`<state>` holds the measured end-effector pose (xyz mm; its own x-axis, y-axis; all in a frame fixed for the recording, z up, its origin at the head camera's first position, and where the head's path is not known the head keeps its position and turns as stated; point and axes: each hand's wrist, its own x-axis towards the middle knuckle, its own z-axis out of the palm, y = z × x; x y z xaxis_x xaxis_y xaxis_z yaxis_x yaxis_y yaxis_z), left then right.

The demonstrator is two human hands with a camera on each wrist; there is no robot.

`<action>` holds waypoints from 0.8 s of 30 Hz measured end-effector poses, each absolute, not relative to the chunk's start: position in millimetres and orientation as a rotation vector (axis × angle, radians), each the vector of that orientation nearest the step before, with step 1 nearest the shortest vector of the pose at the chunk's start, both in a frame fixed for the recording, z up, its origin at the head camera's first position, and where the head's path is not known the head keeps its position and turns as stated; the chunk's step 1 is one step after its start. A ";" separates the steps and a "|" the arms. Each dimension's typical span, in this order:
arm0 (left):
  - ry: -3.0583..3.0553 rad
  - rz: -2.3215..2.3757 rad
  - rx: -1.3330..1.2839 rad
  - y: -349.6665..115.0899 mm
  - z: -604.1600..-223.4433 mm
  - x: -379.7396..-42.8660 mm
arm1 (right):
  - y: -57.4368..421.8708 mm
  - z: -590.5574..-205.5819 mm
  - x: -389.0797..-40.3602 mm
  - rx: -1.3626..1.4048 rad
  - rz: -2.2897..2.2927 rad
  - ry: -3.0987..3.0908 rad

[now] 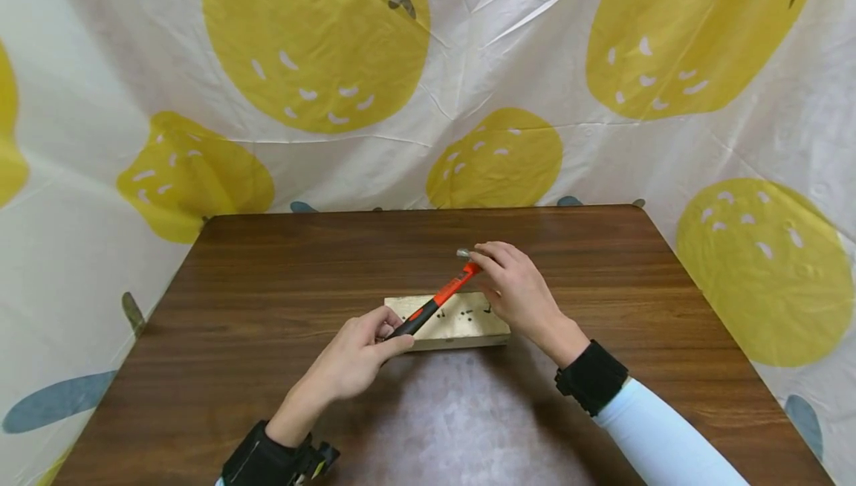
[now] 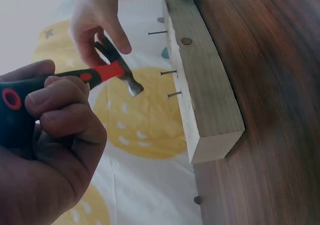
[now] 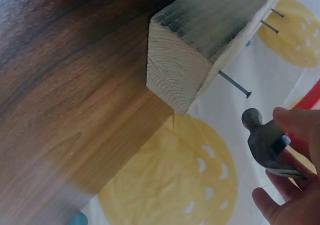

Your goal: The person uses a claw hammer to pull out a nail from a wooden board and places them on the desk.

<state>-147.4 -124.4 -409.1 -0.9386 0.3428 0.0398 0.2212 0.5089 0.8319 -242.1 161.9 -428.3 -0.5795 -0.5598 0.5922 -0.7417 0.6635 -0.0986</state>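
Observation:
A claw hammer (image 1: 449, 290) with a black and orange handle slants above a wooden block (image 1: 461, 339). My left hand (image 1: 349, 358) grips the handle near its lower end. At the other end, my right hand (image 1: 524, 296) holds the metal head (image 3: 267, 142) by its claw side, the fingers around it. Lying flat on the table, the block has several nails standing up from its top; three nails show in the left wrist view, one of them the nearest nail (image 2: 174, 94). The hammer's striking face is close to a tall nail (image 3: 235, 84) in the right wrist view, apart from it.
A brown wood-grain table (image 1: 301, 270) lies under the block. Behind it and at both sides hangs a white cloth (image 1: 508, 40) printed with yellow fruit. Small dark spots mark the block's top face. Each wrist wears a black band (image 1: 591, 378).

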 end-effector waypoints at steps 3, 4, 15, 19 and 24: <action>2.595 1.393 0.509 -125.4 -409.3 -147.1 | 163.8 -431.2 -243.0 1.016 0.472 -2.332; 2.588 1.388 0.515 -125.8 -409.5 -147.0 | 164.5 -431.7 -242.7 1.019 0.473 -2.323; 2.458 1.388 0.535 -125.9 -409.5 -146.4 | 174.5 -434.4 -239.2 1.050 0.427 -2.285; 2.428 1.376 0.555 -125.5 -409.3 -147.3 | 176.5 -434.6 -239.9 1.057 0.361 -2.256; 2.410 1.333 0.590 -125.5 -408.4 -148.3 | 178.8 -435.5 -240.7 1.078 0.282 -2.227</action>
<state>-148.3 -125.5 -408.4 -0.8623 0.5000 -0.0802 0.1979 0.4784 0.8555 -240.7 178.8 -435.5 -0.4587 -0.6259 0.6307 -0.7636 0.6407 0.0805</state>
